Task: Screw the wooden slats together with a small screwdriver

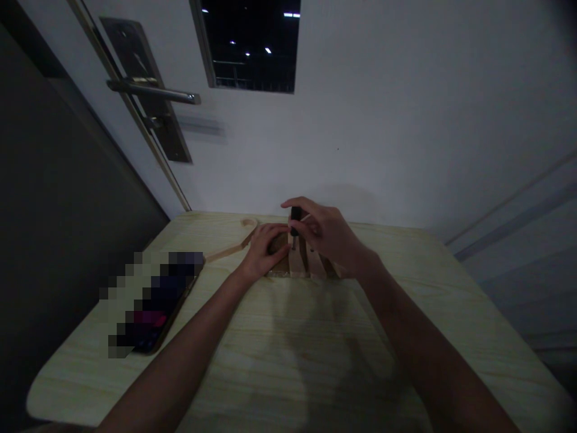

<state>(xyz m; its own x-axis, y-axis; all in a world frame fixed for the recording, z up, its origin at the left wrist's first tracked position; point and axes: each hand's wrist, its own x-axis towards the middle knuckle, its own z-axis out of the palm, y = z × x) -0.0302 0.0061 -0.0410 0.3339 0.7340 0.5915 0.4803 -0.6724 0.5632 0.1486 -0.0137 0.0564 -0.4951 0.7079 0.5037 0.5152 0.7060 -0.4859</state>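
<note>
Nearest the camera: two bare forearms (180, 355), in from the lower edge, reaching a block (280, 242) near the far side of the desk (451, 313). Right hand (327, 227) pinches a black-handled driver (296, 213), thumb against fingers, one finger extended past the top; its shaft points down at a pale slat (296, 262) across the block. Left hand (262, 245) straddles the block's left end, thumb on the near side, fingers on the far side, gripping it.

Dark spot (312, 250) on the next slat, perhaps a screw head; too small to be sure. Step in hand, my reading: turning a screw, in or out not tellable. Next move calls for an upright shaft, a fingertip twist, a steady left hand.

Outward: tan strip (225, 250), end curled, left of the left hand; phone (169, 307) beyond, screen pixelated. Desk pale, wood-grained, far edge at a white door (383, 120) with lever (157, 91) and dark window (252, 48). Room dim.
</note>
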